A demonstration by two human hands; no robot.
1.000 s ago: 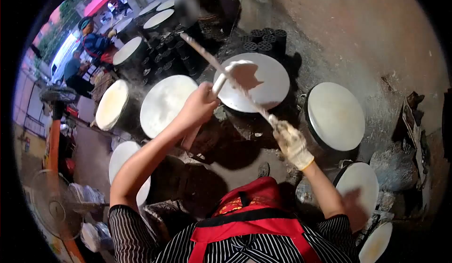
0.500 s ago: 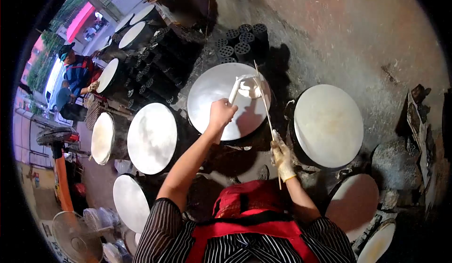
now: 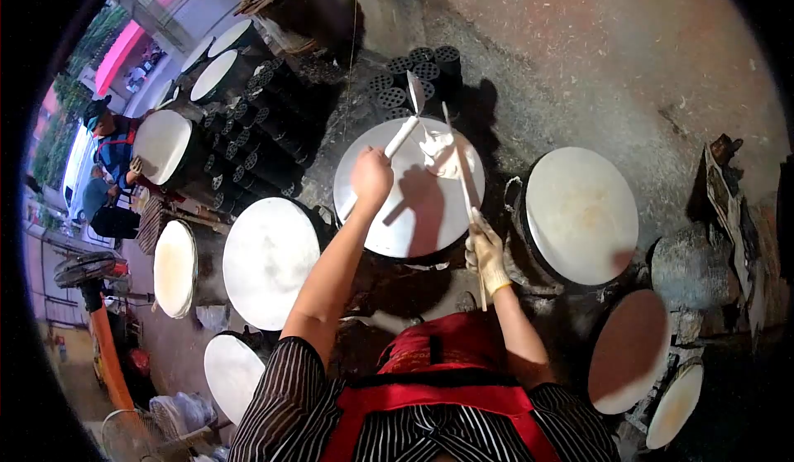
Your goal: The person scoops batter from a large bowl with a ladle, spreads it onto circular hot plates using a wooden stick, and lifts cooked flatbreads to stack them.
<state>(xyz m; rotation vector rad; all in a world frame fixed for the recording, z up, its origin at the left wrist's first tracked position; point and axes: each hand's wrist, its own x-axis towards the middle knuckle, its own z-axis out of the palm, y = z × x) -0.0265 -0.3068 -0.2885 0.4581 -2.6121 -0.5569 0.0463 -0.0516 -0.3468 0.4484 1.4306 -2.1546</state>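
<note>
My left hand (image 3: 372, 177), bare, is closed round the thick pale handle of a tool with a small metal blade or scoop (image 3: 415, 92) at its far end. That end is raised near the far rim of a round pale griddle (image 3: 376, 222). White dough or batter (image 3: 442, 154) lies in a heap on the griddle's far right part. Over the griddle's right side runs a long, thin wooden stick (image 3: 462, 164), gripped by my right hand (image 3: 486, 255) in a stained glove. The stick passes over or against the white heap; whether it touches is unclear.
Round plates stand on both sides, including one at left (image 3: 269, 263) and one at right (image 3: 581, 214). Black perforated coal briquettes (image 3: 426, 73) are stacked behind the griddle. At far left, another person (image 3: 112, 143) touches a round plate. A fan (image 3: 83, 270) stands below.
My left hand has moved left and slightly up, lifting the tool's end away from the white heap. My right hand has shifted slightly down and left with the stick. The view has shifted slightly.
</note>
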